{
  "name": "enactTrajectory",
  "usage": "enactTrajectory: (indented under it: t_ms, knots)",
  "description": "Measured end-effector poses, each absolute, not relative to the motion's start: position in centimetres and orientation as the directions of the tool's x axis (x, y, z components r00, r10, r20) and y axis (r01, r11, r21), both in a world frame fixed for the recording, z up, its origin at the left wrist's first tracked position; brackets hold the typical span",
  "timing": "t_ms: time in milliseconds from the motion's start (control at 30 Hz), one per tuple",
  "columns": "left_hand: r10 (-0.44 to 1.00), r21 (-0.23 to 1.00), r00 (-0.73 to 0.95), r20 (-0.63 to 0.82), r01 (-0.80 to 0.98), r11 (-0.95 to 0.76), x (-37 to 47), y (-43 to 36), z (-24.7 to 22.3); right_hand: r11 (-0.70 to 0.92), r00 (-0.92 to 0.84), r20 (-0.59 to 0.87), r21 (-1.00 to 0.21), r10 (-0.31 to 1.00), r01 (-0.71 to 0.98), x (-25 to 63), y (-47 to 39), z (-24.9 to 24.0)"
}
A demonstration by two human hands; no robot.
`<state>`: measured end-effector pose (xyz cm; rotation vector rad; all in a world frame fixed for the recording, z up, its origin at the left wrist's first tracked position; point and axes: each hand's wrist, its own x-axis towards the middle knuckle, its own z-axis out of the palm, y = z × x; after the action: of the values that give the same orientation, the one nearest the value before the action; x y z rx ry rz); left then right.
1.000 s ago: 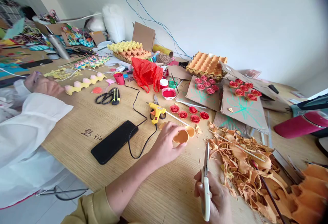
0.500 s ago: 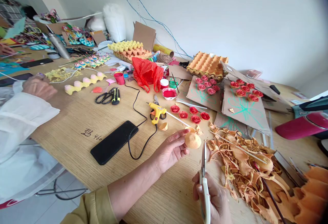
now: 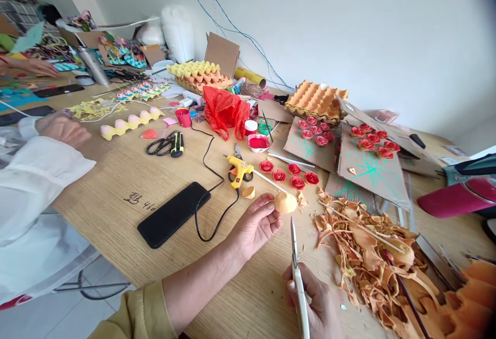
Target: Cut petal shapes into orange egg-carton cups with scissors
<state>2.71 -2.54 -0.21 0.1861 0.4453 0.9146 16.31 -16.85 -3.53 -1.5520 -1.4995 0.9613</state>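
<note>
Between thumb and fingers, my left hand pinches a small orange egg-carton cup, its rounded bottom turned towards me. My right hand is wrapped round the white handles of a pair of scissors. The blades look closed or nearly so and point up, with the tip just below the cup and apart from it. Past the cup lie several red paper roses. A yellow glue gun rests beside another cut cup. To the right is a heap of orange carton scraps.
A black phone lies left of my forearm, beside the glue gun's cord. Behind are a red plastic bag, a dish of red paint, egg trays and cardboard with roses. A co-worker's sleeve rests at the left edge.
The cup in my left hand has turned and shifted slightly left. The scissors have moved down and left, their tip now below the cup. Another person's hand reaches further in at far left.
</note>
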Motion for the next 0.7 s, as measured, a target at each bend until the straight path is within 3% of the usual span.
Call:
enactTrajectory:
  t_ms: [700]
  knots:
    - [0.716,0.347,0.634,-0.293,-0.627,0.697,3.2,-3.8,-0.5,-0.045,-0.015,-0.056,-0.913,0.998,0.405,16.5,-16.9,-3.6]
